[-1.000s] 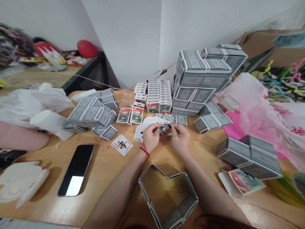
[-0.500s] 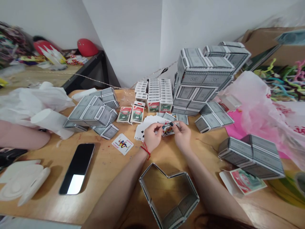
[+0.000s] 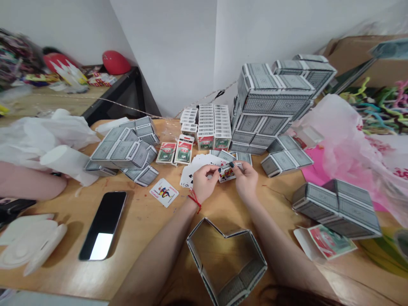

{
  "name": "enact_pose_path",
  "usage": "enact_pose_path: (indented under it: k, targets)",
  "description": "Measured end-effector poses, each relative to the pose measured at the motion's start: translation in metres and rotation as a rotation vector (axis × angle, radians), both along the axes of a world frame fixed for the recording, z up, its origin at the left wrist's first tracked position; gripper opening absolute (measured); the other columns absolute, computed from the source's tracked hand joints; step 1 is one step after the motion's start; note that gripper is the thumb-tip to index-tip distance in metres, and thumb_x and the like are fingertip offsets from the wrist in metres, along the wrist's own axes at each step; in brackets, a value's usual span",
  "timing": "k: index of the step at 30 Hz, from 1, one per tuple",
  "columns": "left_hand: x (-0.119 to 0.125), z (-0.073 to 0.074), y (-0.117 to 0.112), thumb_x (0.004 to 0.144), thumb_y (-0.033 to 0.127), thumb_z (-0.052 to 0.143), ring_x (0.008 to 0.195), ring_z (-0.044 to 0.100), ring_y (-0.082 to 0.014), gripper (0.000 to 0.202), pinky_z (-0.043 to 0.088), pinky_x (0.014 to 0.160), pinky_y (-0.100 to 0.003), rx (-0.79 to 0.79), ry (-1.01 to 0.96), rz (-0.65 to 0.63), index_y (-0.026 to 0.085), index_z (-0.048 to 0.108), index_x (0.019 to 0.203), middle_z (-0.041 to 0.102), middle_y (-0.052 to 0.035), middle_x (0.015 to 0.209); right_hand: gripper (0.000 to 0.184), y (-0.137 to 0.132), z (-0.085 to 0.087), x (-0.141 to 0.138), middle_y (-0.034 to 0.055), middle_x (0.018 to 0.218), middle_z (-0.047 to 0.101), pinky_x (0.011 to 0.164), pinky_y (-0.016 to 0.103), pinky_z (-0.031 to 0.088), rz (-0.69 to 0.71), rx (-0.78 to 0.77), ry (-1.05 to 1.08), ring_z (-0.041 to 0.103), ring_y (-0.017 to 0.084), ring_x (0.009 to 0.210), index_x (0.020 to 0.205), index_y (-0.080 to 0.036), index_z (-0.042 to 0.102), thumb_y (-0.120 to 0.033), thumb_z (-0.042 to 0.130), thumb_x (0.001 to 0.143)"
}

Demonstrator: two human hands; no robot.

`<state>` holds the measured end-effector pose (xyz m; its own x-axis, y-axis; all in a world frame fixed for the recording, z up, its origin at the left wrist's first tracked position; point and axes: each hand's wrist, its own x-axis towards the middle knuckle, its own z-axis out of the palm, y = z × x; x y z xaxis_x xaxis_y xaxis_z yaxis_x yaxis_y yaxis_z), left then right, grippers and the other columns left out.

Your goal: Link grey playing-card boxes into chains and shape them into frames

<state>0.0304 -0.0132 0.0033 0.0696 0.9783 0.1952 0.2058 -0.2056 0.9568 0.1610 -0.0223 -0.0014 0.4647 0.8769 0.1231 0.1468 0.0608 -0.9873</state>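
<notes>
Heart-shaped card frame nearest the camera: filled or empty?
Empty. Inside the heart-shaped frame only bare wood of the table shows; no cards or other items lie within its walls.

The scene is lit brightly and evenly from above, and only soft shadows are cast on the counter (image 3: pixel 143 221). A window-like glare is reflected in the phone (image 3: pixel 102 224). Strong wide-angle bending and blur are seen at the edges.

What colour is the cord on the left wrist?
Red; the cord shows best in the head view.

Plain white walls (image 3: pixel 178 51) meet in a corner behind a light wooden table (image 3: pixel 143 221); to the left is a dark-edged, possibly metal-framed bench (image 3: pixel 123 91).
</notes>
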Motion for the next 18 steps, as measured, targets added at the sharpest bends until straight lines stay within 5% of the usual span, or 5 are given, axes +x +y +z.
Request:
enact_pose_path:
  k: [8, 18]
  targets:
    - [0.001, 0.002, 0.002, 0.069, 0.019, 0.058, 0.062, 0.059, -0.0115, 0.007, 0.049, 0.061, -0.023, -0.102, -0.08, 0.107, 0.014, 0.063, 0.071, 0.065, -0.0029, 0.069, 0.016, -0.01, 0.005, -0.004, 0.004, 0.073, 0.068, 0.065, 0.03, 0.047, 0.052, 0.109, -0.177, 0.061, 0.018, 0.068, 0.075, -0.019, 0.065, -0.032, 0.056, 0.075]
    - [-0.003, -0.002, 0.006, 0.071, 0.022, 0.058, 0.057, 0.056, -0.0101, 0.01, 0.044, 0.053, -0.02, -0.1, -0.137, -0.002, 0.015, 0.064, 0.076, 0.064, -0.0015, 0.066, 0.029, 0.006, -0.009, 0.003, 0.0007, 0.063, 0.06, 0.057, 0.026, 0.043, 0.138, -0.009, 0.154, 0.053, 0.014, 0.061, 0.071, -0.016, 0.062, -0.045, 0.061, 0.07]
